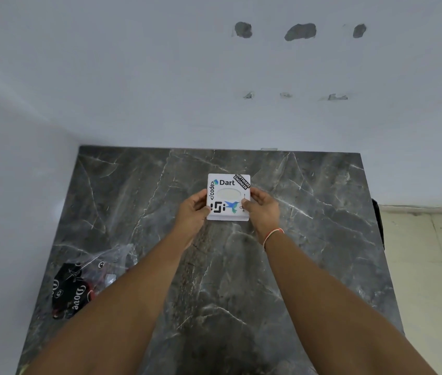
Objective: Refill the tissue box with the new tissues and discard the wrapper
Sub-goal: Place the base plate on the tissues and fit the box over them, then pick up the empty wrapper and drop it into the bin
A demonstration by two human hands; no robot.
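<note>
A white square tissue box (228,185), covered in stickers and with an oval opening in its top, sits on the dark marble table (309,239) near the middle back. My left hand (191,212) grips its left side and my right hand (261,209) grips its right side, thumbs on the top face. White tissue shows flat inside the oval opening. A crumpled clear plastic wrapper (84,280) with black and red print lies at the table's front left, apart from both hands.
The table stands in a corner, with white walls behind and to the left. Its right edge drops to a beige tiled floor (431,266). A dark object (378,223) pokes out at the right edge.
</note>
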